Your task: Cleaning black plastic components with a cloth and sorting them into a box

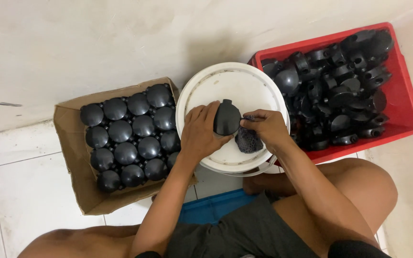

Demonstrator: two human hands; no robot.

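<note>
One black dome part (226,118) | gripped between left hand (198,135) and right hand (266,127) | over white bucket lid (237,86)

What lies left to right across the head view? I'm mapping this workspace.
Cardboard box of black domed parts → left hand → black part held over the white bucket lid → right hand → red crate.

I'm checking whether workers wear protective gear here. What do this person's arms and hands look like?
Both arms are bare from the elbow down: no sleeves show. The left hand and right hand wear no gloves, and no rings, watch or bands are visible. The fingers are uncovered. Dark grey shorts are worn.
</note>
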